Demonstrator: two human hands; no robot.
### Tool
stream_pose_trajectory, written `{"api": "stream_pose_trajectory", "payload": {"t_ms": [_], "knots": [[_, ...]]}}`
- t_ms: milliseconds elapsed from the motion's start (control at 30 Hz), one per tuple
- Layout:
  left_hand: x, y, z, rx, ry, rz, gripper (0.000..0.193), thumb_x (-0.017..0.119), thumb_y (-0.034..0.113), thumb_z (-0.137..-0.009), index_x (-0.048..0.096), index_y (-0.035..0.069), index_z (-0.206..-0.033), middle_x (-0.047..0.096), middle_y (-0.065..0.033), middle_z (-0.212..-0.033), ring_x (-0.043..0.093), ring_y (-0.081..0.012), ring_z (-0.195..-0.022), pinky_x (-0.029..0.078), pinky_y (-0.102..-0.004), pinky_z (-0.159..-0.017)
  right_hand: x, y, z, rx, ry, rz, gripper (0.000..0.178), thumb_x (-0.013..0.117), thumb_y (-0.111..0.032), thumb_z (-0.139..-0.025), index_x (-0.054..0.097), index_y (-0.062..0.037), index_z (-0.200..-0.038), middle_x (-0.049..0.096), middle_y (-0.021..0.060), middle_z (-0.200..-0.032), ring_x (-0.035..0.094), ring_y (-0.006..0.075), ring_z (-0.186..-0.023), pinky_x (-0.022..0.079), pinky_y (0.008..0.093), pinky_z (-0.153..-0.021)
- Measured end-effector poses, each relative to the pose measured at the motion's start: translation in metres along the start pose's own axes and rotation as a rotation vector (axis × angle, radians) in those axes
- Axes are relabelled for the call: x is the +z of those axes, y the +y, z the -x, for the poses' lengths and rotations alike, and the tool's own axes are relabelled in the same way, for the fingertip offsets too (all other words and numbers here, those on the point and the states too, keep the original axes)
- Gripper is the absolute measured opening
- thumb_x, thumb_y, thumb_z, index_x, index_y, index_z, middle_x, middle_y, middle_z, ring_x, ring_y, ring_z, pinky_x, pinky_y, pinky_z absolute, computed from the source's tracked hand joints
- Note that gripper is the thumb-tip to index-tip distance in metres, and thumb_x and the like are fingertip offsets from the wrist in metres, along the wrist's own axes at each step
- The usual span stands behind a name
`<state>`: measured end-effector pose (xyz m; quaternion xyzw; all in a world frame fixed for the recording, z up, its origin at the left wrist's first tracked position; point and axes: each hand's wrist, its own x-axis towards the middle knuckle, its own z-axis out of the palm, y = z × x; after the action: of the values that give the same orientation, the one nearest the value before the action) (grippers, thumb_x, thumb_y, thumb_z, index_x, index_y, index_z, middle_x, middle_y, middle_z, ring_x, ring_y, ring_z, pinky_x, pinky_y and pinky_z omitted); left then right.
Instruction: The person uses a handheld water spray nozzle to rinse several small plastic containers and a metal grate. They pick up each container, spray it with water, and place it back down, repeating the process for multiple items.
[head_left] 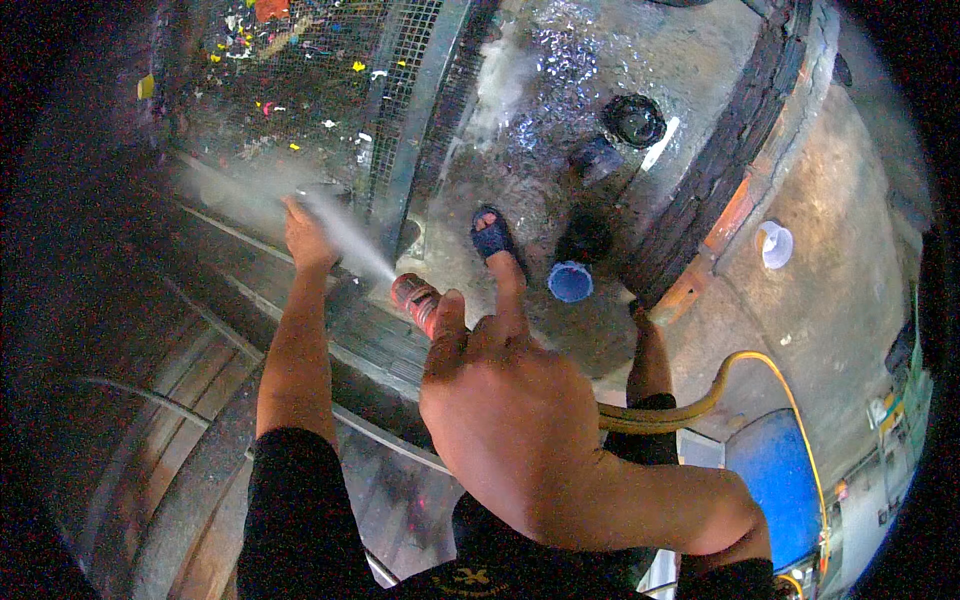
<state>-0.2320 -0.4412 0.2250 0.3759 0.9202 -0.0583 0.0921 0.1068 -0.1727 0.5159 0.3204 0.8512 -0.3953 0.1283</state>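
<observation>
My right hand (490,375) is wrapped round a red hose nozzle (415,298). A white jet of water (358,243) shoots from it toward the upper left. My left hand (308,238) reaches forward with its fingers closed at the edge of a dark, thin-rimmed object (326,189). Spray mist hides most of that object, and its kind does not show. The yellow hose (690,412) comes out from behind my right hand and curves off to the right.
A mesh-sided bin (300,80) with colourful scraps lies ahead on the left. Beside my sandalled foot (490,232) on the wet floor stands a blue cup-like container (570,281). Dark round items (634,120), a white ring (774,245) and a blue barrel (775,490) are at right.
</observation>
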Motion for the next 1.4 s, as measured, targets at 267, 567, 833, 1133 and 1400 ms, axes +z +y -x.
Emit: {"api": "stream_pose_trajectory", "payload": {"t_ms": [267,567,833,1133,1400], "knots": [[0.0,-0.006,0.007,0.083,0.01,0.05,0.082,0.08,0.017,-0.068,0.036,-0.009,-0.132,0.052,-0.0303,-0.123,0.054,-0.0472,-0.111,0.044,-0.0502,-0.099,0.02,-0.013,-0.015,-0.093,0.094,-0.1,0.024,0.059,-0.014,-0.082,0.069,0.0024,-0.098,0.067,0.0123,-0.079,0.069,0.0255,-0.062,0.054,0.0374,-0.065],[-0.02,0.004,0.004,-0.074,-0.163,-0.061,0.118,0.091,0.022,-0.059,0.017,-0.011,-0.145,0.042,-0.0355,-0.138,0.049,-0.0499,-0.122,0.046,-0.047,-0.1,0.026,-0.006,-0.015,-0.043,0.05,-0.089,0.034,0.056,-0.012,-0.084,0.063,0.0098,-0.11,0.065,0.0158,-0.069,0.071,0.0304,-0.067,0.059,0.0416,-0.074],[-0.016,-0.054,-0.001,0.315,-0.024,-0.089,0.126,0.09,0.034,-0.06,0.011,-0.01,-0.148,0.042,-0.0362,-0.141,0.052,-0.0492,-0.122,0.045,-0.048,-0.103,0.02,0.001,-0.006,-0.071,0.012,0.035,0.027,0.055,-0.014,-0.089,0.062,0.004,-0.107,0.064,0.0163,-0.074,0.069,0.0262,-0.064,0.056,0.0333,-0.05],[-0.03,-0.017,-0.024,-0.116,-0.39,-0.129,0.105,0.089,0.03,-0.061,0.029,0.002,-0.142,0.055,-0.0273,-0.128,0.055,-0.0451,-0.116,0.049,-0.051,-0.095,0.013,0.016,-0.002,-0.044,-0.08,-0.011,0.039,0.054,-0.011,-0.087,0.056,0.0096,-0.119,0.059,0.0377,-0.115,0.071,0.0305,-0.064,0.059,0.0375,-0.054],[-0.041,0.018,-0.043,0.12,-0.259,-0.499,0.099,0.093,0.028,-0.056,0.036,0.007,-0.135,0.05,-0.0123,-0.136,0.051,-0.0369,-0.124,0.044,-0.0555,-0.099,0.021,0.023,-0.013,-0.004,0.112,0.004,0.018,0.052,-0.014,-0.092,0.067,-0.004,-0.091,0.065,0.007,-0.065,0.066,0.0225,-0.056,0.036,0.0566,-0.101]]}}
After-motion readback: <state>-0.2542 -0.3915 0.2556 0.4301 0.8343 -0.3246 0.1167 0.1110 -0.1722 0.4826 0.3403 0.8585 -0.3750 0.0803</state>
